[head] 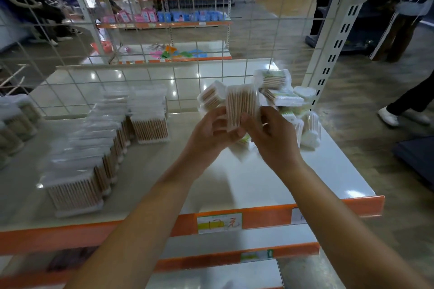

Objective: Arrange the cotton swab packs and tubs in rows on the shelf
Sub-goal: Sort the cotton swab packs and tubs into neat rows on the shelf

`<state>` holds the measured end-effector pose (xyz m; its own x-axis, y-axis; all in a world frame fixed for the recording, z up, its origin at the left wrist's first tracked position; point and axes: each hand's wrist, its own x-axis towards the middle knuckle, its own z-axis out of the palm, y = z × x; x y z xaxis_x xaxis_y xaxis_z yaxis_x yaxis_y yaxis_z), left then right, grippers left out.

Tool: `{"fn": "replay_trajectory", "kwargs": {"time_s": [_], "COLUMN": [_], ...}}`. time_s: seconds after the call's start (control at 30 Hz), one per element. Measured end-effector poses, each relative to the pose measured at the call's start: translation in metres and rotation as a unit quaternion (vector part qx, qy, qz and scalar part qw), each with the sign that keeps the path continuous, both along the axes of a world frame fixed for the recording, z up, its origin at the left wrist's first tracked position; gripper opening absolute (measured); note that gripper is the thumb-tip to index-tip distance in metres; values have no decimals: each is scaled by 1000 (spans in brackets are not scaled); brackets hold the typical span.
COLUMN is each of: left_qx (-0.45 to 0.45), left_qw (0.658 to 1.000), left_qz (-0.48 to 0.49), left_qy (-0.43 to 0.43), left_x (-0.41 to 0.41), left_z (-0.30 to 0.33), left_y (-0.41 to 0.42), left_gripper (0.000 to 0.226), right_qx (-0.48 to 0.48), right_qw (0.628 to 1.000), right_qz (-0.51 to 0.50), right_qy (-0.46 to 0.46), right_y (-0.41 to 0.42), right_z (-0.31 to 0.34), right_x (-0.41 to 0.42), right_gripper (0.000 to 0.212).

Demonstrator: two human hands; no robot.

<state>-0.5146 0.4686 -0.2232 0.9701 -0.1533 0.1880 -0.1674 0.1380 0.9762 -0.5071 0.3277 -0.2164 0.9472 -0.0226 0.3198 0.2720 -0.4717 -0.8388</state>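
Observation:
Above the white shelf [258, 185], both my hands hold clear packs of wooden-stick cotton swabs. My left hand [211, 134] grips a pack [210, 96] tilted to the left. My right hand [270, 138] grips an upright pack [242, 105] beside it. The two packs touch. A row of like packs [94, 148] runs diagonally across the shelf's left half, ending at a pack [150, 124] near the wire grid. A loose pile of packs [286, 101] lies at the shelf's back right.
A white wire grid [164, 73] backs the shelf. An orange edge strip with a price label [219, 222] runs along the front. Round tubs [16, 119] stand at the far left. A white upright post [328, 54] rises at the right. A person's leg [404, 105] passes beyond it.

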Motion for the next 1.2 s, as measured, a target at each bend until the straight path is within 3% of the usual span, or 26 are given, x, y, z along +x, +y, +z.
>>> {"fn": "replay_trajectory", "kwargs": {"time_s": [0.3,0.53,0.67,0.83,1.03,1.2], "left_qx": [-11,-1,6,15,-43,-61], "left_qw": [1000,996,998,998,992,992], "left_qz": [9,80,56,57,120,105], "left_qy": [-2,-28,-37,-30,-18,-27], "left_x": [-11,-5,-4,-5,-6,-5], "left_z": [-4,4,13,20,16,11], "left_y": [7,26,38,42,29,31], "left_gripper": [52,44,51,68,47,43], "right_qx": [64,175,248,224,215,224], "right_qw": [995,979,950,936,945,954], "right_qz": [62,88,150,225,200,157], "right_qy": [32,57,118,150,144,127], "right_y": [-2,-2,-1,4,11,23], "right_z": [-12,0,2,-8,-12,-18], "right_x": [-3,-8,-9,-11,-11,-15], "right_gripper": [27,48,70,39,17,24]}}
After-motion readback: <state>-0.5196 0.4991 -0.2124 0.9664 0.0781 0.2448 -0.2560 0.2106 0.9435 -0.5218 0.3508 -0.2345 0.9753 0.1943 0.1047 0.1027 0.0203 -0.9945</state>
